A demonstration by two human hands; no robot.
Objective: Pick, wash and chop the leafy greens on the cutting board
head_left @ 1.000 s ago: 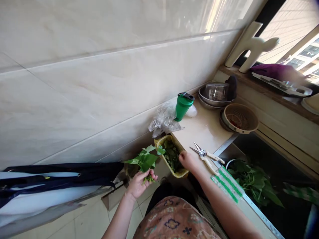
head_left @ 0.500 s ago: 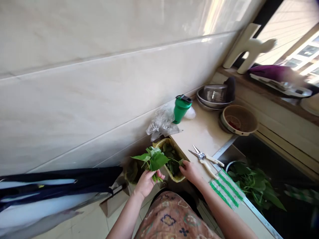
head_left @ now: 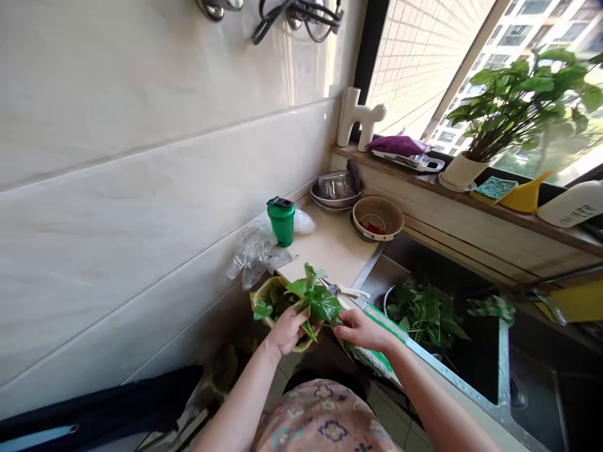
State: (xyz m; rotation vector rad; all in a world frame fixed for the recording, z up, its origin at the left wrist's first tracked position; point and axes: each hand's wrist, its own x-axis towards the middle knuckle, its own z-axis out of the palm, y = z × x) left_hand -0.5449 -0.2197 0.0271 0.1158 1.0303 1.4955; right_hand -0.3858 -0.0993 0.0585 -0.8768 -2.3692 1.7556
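Note:
My left hand [head_left: 286, 331] is closed around the stems of a bunch of leafy greens [head_left: 325, 304], leaves up and stem ends toward me. At the right edge of the bunch, the curled fingers of my right hand [head_left: 357, 329] pinch a leaf; the fingertips are partly hidden. Beneath the bunch is a bin [head_left: 258, 297] with a yellowish liner and leaves inside. Garden shears [head_left: 353, 292] with white handles lie on the counter just beyond, their blades partly covered by the leaves. More greens [head_left: 419, 314] fill a white-rimmed bowl in the sink to the right.
A green cup [head_left: 281, 225] stands by clear plastic bags [head_left: 254, 251] along the wall. Metal bowls [head_left: 335, 199] and a beige strainer [head_left: 379, 216] sit farther back. A green-striped cloth [head_left: 382, 358] hangs at the counter edge. A potted plant [head_left: 499, 119] stands on the sill.
My view has swung to the right, showing more of the sill and sink. My left hand has brought the bunch over the bin, close to my right hand.

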